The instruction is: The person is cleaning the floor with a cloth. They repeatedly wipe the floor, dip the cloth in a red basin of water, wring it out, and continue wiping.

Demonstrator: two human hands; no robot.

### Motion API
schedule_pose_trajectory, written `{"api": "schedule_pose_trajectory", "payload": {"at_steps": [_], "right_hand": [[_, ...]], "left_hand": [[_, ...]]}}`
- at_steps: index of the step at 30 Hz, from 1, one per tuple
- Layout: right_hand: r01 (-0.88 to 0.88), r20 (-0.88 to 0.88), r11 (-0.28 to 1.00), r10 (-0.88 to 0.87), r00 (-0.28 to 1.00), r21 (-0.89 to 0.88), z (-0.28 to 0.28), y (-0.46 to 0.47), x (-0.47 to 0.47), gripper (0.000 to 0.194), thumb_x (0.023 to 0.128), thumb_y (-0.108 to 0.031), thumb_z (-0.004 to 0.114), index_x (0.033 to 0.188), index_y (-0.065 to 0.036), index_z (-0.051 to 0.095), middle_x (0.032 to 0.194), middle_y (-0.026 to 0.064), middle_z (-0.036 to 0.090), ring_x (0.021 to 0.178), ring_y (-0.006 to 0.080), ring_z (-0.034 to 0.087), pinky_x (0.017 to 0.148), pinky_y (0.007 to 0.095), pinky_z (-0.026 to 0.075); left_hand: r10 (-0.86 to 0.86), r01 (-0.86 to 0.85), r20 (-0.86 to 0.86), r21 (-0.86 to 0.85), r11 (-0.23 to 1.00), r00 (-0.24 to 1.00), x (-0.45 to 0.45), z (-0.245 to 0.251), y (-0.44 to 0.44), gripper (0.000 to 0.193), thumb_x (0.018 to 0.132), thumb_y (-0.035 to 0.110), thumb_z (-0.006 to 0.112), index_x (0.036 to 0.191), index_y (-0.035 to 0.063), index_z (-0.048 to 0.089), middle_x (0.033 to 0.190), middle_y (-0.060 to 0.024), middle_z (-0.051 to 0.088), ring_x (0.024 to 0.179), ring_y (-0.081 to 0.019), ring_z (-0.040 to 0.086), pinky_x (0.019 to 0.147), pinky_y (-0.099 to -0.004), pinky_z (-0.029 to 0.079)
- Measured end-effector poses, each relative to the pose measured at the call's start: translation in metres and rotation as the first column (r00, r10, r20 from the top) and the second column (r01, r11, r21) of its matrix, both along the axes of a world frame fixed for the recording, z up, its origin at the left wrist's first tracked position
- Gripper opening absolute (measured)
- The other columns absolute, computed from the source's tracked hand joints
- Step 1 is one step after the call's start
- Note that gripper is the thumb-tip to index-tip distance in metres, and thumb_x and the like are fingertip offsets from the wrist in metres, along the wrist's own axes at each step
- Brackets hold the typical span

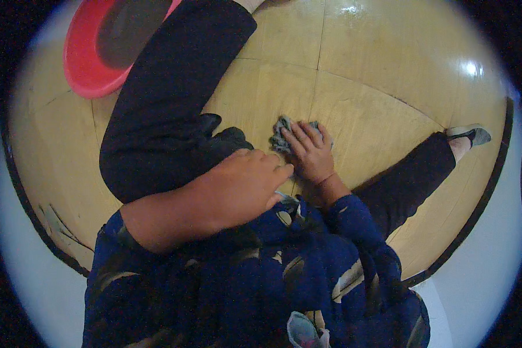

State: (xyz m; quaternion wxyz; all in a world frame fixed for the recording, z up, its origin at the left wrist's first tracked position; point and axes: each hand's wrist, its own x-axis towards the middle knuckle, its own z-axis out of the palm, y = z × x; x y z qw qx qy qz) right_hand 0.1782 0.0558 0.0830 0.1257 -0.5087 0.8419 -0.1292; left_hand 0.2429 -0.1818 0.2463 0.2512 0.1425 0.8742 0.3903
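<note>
My right hand [311, 152] presses on a crumpled grey-green cloth [281, 134] lying on the glossy tan tiled floor [261, 91]. Its fingers are spread over the cloth and hide part of it. My left hand [256, 178] hangs in front of my body, back upward, fingers loosely bent, just left of the right wrist. Nothing shows in it, though its palm is hidden. Dark bunched fabric [230, 135] lies beside its knuckles, at my bent left leg.
A red plastic basin [85, 65] with dark contents stands at the upper left, partly behind my left leg [169, 87]. My right leg [413, 178] stretches out to the right, with a shoe [472, 132] on the foot. A dark skirting strip [483, 213] edges the floor along pale walls.
</note>
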Motion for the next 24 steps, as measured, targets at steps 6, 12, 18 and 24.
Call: {"api": "schedule_pose_trajectory", "payload": {"at_steps": [6,12,18,24], "right_hand": [[0.745,-0.220,0.667,-0.726,0.652,0.005,-0.015,0.029,-0.171,0.045,0.083,-0.020,0.069,0.125,-0.005,0.062,0.127,0.0165,0.063,0.114,0.0363,0.061,0.100,0.0470,0.045],[0.783,-0.282,0.621,-0.754,0.593,-0.014,-0.018,0.034,-0.140,0.047,0.080,-0.017,0.067,0.126,-0.007,0.061,0.125,0.0158,0.063,0.117,0.0371,0.057,0.100,0.0482,0.043],[0.318,-0.129,0.944,-0.328,0.936,-0.092,-0.007,-0.008,-0.013,0.063,0.075,-0.015,0.069,0.136,-0.019,0.057,0.134,0.0061,0.059,0.128,0.0266,0.051,0.109,0.0499,0.033],[0.571,-0.352,0.759,-0.651,0.673,-0.313,-0.022,0.050,-0.159,0.039,0.076,-0.011,0.066,0.115,-0.012,0.066,0.105,0.0136,0.070,0.098,0.0354,0.065,0.086,0.0461,0.051]], "left_hand": [[-0.068,0.095,0.198,-0.130,0.987,0.978,-0.016,-0.006,-0.001,0.048,0.089,0.025,0.063,0.129,0.0007,0.053,0.116,-0.0182,0.059,0.114,-0.0357,0.056,0.098,-0.0447,0.046],[-0.062,0.082,0.196,-0.095,0.992,0.979,-0.021,0.002,0.004,0.050,0.088,0.024,0.063,0.131,0.0004,0.052,0.117,-0.0195,0.060,0.115,-0.0365,0.057,0.100,-0.0451,0.045],[-0.030,0.027,-0.051,-0.069,0.997,0.998,-0.006,-0.006,0.010,0.042,0.087,0.024,0.065,0.122,0.0022,0.056,0.106,-0.0156,0.061,0.104,-0.0336,0.059,0.092,-0.0437,0.046],[0.050,-0.053,-0.053,-0.053,0.997,0.997,-0.003,-0.012,0.004,0.041,0.085,0.022,0.067,0.119,0.0021,0.057,0.104,-0.0157,0.061,0.101,-0.0338,0.060,0.089,-0.0436,0.047]]}}
